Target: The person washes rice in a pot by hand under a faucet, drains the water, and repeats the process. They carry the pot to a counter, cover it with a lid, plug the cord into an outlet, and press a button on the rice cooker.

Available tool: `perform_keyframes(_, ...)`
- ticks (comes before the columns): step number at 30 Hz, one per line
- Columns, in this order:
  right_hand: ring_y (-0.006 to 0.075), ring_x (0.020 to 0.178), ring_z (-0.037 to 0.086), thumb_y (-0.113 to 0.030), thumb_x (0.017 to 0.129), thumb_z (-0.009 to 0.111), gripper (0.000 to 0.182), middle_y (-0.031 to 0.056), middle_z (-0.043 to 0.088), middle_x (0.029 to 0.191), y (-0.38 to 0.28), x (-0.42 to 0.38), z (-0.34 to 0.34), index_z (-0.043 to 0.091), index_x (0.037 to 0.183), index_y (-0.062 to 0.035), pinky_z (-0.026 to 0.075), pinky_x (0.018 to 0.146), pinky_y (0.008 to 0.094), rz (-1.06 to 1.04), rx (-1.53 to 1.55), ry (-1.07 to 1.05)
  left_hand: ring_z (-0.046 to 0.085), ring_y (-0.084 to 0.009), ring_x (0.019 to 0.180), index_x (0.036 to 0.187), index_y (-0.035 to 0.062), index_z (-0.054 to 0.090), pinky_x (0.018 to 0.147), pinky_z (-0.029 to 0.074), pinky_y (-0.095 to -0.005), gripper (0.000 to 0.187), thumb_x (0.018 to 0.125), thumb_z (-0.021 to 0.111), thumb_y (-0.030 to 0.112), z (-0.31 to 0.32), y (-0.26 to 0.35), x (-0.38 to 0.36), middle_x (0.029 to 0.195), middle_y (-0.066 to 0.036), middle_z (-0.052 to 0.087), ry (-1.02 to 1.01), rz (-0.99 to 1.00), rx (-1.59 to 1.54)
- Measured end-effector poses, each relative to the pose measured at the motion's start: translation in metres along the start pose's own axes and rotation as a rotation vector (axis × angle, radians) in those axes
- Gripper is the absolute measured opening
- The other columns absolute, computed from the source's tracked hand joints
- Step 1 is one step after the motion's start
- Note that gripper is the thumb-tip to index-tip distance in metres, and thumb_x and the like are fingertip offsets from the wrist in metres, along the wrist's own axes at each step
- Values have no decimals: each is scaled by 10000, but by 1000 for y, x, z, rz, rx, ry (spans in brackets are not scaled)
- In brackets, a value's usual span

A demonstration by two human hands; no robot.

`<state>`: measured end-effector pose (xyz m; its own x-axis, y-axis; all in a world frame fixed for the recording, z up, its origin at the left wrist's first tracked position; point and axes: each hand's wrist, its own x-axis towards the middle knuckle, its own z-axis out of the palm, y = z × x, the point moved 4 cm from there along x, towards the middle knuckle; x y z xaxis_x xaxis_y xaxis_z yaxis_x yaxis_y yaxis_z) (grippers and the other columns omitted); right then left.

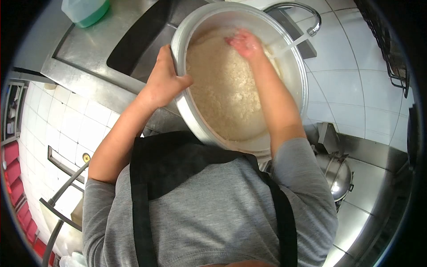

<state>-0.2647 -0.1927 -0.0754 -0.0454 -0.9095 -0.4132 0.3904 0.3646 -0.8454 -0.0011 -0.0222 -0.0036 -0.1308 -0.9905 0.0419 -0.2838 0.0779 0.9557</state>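
Your left hand (162,84) pinches the rim of the large silvery metal pot (179,46) over the dark sink's (142,44) right end; your right hand (244,43), loosely spread, reaches into pale, wet grains (235,95), curved chrome tap (316,21) running.

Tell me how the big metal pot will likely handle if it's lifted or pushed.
The pot is probably heavy: pale, wet grains spread across its wide inside and water is running in. Its thick-looking metal rim suggests a stiff body. The loose, wet contents might slosh if it tips.
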Motion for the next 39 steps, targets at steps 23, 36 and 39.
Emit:
perform_keyframes(23, 371, 1385, 140, -512, 883, 463, 578, 168, 198, 1492, 86, -130, 63, 379, 1391, -251, 121, 1084, 587, -801, -2154, -522, 509, -240, 1059, 1299, -85, 269, 940, 395, -321, 724, 686, 630, 49, 0, 4, 0, 1133, -207, 510, -14, -39, 9)
perform_keyframes(36, 325, 1401, 133, -283, 750, 699, 760, 41, 112, 1537, -22, -214, -114, 324, 1407, -354, 237, 1057, 580, -133, -2320, -995, 494, -247, 1045, 1253, -90, 287, 933, 392, -330, 667, 692, 625, 42, 2, 1, 1, 1112, -206, 485, -23, -22, -71)
perform_keyframes(39, 356, 1402, 93, -407, 776, 661, 756, 98, 92, 1534, -32, -209, -89, 298, 1429, -295, 195, 1070, 588, -511, -2010, -535, 492, -268, 1027, 1208, -98, 312, 918, 399, -345, 634, 680, 629, 53, 4, 0, 1, 1081, -218, 477, -8, 1, -112)
